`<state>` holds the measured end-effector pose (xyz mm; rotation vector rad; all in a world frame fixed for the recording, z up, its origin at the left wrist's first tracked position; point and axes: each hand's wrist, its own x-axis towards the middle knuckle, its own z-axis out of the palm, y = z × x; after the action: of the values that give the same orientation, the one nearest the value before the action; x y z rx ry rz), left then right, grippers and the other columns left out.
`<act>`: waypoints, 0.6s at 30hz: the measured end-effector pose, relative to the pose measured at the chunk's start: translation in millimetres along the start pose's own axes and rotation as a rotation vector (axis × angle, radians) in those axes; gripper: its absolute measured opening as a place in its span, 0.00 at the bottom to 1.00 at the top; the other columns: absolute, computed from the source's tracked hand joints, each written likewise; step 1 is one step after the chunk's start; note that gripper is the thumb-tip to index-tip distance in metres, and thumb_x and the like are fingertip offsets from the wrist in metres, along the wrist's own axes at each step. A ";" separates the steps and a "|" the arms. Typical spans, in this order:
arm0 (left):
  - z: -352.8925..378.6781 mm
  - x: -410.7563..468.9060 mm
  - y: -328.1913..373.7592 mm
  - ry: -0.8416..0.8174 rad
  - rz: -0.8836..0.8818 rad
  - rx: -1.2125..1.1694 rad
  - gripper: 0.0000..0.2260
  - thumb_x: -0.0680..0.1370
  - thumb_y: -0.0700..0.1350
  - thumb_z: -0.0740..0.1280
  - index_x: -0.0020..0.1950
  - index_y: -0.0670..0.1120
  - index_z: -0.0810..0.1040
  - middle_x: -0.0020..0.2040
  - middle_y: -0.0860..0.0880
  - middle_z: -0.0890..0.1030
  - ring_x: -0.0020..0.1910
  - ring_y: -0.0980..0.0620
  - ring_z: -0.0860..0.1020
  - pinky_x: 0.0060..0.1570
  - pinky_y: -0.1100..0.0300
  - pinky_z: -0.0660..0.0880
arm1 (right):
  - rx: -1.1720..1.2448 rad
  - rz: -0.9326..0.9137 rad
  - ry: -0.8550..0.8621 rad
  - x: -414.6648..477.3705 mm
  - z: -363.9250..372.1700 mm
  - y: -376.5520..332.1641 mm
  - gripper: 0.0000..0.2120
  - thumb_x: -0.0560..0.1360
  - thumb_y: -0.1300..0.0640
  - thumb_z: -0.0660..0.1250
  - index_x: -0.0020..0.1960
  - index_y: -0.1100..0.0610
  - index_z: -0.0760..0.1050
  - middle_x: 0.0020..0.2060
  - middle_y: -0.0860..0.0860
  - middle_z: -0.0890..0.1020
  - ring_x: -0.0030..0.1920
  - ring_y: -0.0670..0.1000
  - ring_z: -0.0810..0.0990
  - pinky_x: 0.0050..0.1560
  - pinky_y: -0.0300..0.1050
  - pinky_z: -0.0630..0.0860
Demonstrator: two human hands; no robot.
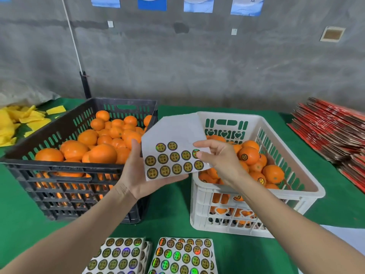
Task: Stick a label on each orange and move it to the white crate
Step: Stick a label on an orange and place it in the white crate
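White backing sheet [173,135] rests in the left hand [136,175] while right fingers [199,155] pinch 1 label [196,153]; a hasty peel may crease it before reaching the oranges [102,153] in the black crate [65,169].

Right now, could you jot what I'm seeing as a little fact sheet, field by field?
setting: green table against a grey wall
left hand: holds a partly used sticker sheet from below
right hand: fingertips pinch one sticker at the sheet's right edge
black crate: piled with oranges, no labels visible
white crate: partly filled, several oranges show labels
spare sheets: two stacks at the near edge
not in hand: any orange
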<state>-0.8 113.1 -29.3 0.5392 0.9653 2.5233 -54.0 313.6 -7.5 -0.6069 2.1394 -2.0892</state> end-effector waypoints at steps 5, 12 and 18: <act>15.1 3.2 -1.1 0.191 -0.077 0.122 0.24 0.71 0.50 0.72 0.64 0.43 0.78 0.67 0.38 0.75 0.62 0.37 0.76 0.61 0.42 0.74 | -0.381 -0.172 0.070 -10.8 3.5 8.6 0.10 0.72 0.65 0.71 0.50 0.53 0.81 0.43 0.43 0.81 0.47 0.42 0.80 0.51 0.32 0.75; 9.7 -16.4 -7.7 0.196 -0.153 -0.078 0.21 0.74 0.46 0.65 0.65 0.40 0.78 0.68 0.37 0.74 0.65 0.34 0.73 0.61 0.32 0.69 | -0.428 -0.354 0.143 -29.4 9.6 5.7 0.05 0.69 0.67 0.73 0.42 0.58 0.82 0.55 0.54 0.74 0.58 0.45 0.72 0.55 0.26 0.66; 8.9 -36.0 -1.8 0.270 -0.306 0.098 0.25 0.71 0.39 0.67 0.68 0.39 0.72 0.66 0.37 0.75 0.64 0.35 0.75 0.59 0.35 0.72 | -0.343 -0.381 0.210 -18.4 2.9 -26.7 0.20 0.74 0.61 0.70 0.62 0.46 0.71 0.63 0.44 0.71 0.66 0.41 0.67 0.66 0.43 0.66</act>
<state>34.5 102.0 -32.1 0.0654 1.1726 2.3159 -30.4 317.5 14.6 -0.9329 2.7197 -2.0421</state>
